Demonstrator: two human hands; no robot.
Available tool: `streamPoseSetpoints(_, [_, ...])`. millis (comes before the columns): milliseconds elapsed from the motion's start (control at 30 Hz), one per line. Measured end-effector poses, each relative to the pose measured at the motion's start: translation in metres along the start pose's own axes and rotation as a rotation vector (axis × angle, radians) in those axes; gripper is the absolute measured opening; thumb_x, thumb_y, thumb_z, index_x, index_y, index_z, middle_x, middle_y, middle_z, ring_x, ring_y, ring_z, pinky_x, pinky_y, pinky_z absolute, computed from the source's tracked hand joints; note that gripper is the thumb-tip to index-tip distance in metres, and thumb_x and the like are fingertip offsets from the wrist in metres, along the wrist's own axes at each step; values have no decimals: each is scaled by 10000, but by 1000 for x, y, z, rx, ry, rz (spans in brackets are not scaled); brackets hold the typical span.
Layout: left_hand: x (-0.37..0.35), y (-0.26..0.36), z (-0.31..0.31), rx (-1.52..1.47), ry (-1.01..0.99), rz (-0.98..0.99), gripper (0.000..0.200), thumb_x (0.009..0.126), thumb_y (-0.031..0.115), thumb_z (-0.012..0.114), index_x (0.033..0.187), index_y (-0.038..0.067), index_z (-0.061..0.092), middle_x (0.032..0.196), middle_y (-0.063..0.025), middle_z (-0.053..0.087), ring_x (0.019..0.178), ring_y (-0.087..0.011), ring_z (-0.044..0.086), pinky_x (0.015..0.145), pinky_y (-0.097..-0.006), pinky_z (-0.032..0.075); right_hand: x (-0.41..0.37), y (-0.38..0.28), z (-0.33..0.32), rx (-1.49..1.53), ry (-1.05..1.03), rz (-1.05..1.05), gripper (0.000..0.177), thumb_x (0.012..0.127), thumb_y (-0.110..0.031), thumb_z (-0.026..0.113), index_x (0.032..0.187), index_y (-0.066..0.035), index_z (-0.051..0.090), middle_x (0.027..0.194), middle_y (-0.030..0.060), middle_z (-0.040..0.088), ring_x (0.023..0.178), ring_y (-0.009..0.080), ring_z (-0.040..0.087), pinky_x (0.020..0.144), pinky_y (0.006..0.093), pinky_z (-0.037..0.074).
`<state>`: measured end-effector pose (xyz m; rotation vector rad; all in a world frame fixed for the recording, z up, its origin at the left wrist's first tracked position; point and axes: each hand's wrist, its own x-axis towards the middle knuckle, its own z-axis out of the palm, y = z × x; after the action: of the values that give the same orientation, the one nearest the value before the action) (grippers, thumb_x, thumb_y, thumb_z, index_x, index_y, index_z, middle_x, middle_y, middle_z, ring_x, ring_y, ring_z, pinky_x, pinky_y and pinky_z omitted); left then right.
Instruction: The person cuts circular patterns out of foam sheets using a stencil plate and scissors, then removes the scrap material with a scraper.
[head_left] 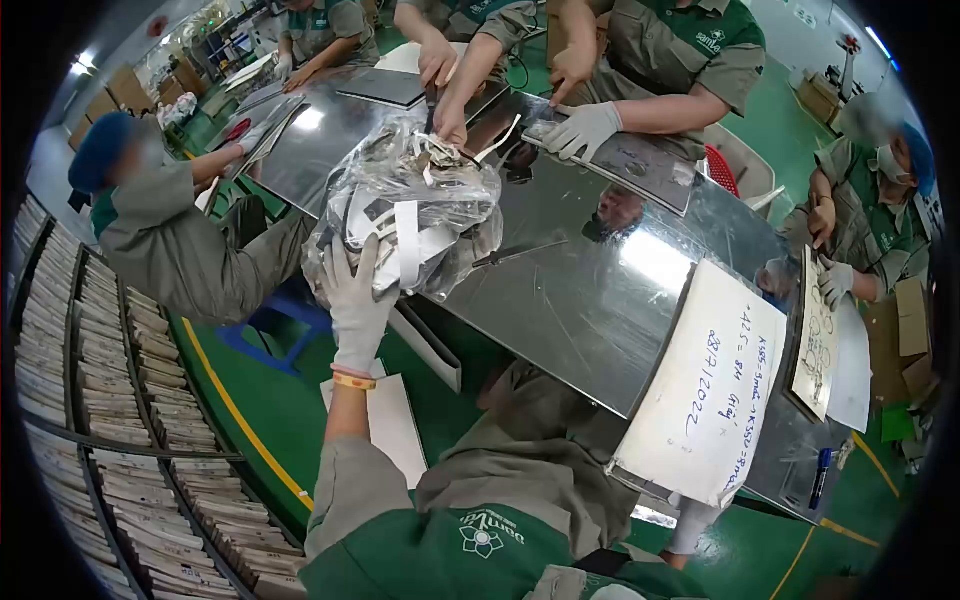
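My left hand [358,310], in a white glove, is on the near side of a clear plastic bag [345,205]. Its fingers and thumb are spread around the bulging plastic and grip it. White and grey pieces and a white strip [407,245] show in the bag, which sits at the metal table's near edge. Across the table, a co-worker's bare hands [447,90] are at the top of the bag, with a dark object between them. My right hand [690,525], also gloved, is mostly hidden beneath a white sheet [700,390] with blue handwriting; its fingers do not show.
Co-workers sit around the shiny metal table [560,290]. One rests a gloved hand [585,130] on a dark flat panel [640,165]. A blue marker [821,475] lies at the right edge. Racks of thin pieces [110,400] stand left; a blue stool [275,335] is under the table.
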<state>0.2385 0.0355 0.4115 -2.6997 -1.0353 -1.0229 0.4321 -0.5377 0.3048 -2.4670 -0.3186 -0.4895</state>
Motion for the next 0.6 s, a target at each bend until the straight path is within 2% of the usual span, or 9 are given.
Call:
streamPoseSetpoints(67, [0, -6, -4, 99, -40, 22, 914, 684, 478, 799, 1467, 264, 380, 1506, -297, 228, 1378, -498, 220, 1115, -585, 212, 8, -41, -16, 357, 35, 164, 565, 887, -296, 648, 1323, 17, 474, 1295, 167, 530, 1213, 268, 506, 993, 392, 438])
streamPoseSetpoints(133, [3, 2, -18, -41, -72, -8, 981, 676, 540, 784, 1493, 243, 328, 1517, -297, 200, 1389, -496, 192, 1111, -604, 194, 24, -99, -37, 724, 104, 266, 528, 913, -263, 624, 1327, 26, 468, 1292, 167, 526, 1198, 239, 511, 1001, 376, 423])
streamPoseSetpoints(233, [5, -1, -26, -109, -110, 12, 1104, 665, 612, 766, 1524, 163, 237, 1533, -303, 147, 1405, -492, 149, 1102, -610, 187, 40, -90, -56, 417, 401, 404, 442, 990, -239, 489, 1342, 28, 465, 1324, 152, 519, 1196, 252, 516, 1032, 358, 403])
streamPoseSetpoints(300, [16, 9, -42, -96, -93, 15, 1107, 675, 601, 770, 1523, 135, 232, 1533, -304, 144, 1402, -493, 156, 1102, -596, 198, 54, -92, -84, 481, 665, 426, 400, 1012, -223, 448, 1323, 26, 490, 1316, 144, 533, 1193, 247, 520, 1038, 355, 406])
streamPoseSetpoints(367, [44, 30, -74, -289, -11, -9, 910, 758, 453, 769, 1469, 83, 338, 1505, -298, 228, 1369, -474, 256, 1090, -499, 289, 69, -111, -113, 421, 783, 397, 363, 1015, -188, 447, 1277, 50, 526, 1288, 143, 556, 1157, 228, 543, 1010, 332, 428])
streamPoseSetpoints(433, [90, 34, -81, -416, 84, 78, 748, 810, 387, 732, 1412, 67, 424, 1461, -275, 338, 1344, -416, 342, 1059, -474, 340, 82, -130, -121, 326, 718, 330, 339, 1016, -167, 446, 1263, 44, 540, 1245, 135, 580, 1120, 222, 561, 986, 316, 434])
streamPoseSetpoints(467, [117, 38, -80, -468, 139, 141, 590, 889, 368, 640, 1361, 47, 493, 1415, -199, 450, 1319, -351, 408, 1045, -469, 354, 86, -145, -116, 310, 648, 270, 329, 1014, -157, 446, 1255, 43, 546, 1231, 133, 585, 1102, 219, 567, 971, 314, 440])
streamPoseSetpoints(533, [188, 50, -58, -468, 266, 243, 358, 843, 274, 665, 1146, 84, 658, 1078, -252, 645, 979, -370, 647, 832, -431, 506, 90, -174, -95, 352, 432, 158, 289, 996, -121, 458, 1224, 17, 571, 1150, 116, 605, 1022, 198, 575, 902, 310, 454])
streamPoseSetpoints(600, [249, 58, -39, -479, -49, 178, 351, 877, 314, 584, 989, -8, 668, 946, -239, 670, 920, -329, 666, 808, -403, 510, 92, -203, -62, 281, 88, -13, 257, 954, -62, 483, 1179, -3, 594, 1058, 121, 622, 955, 211, 583, 848, 323, 464])
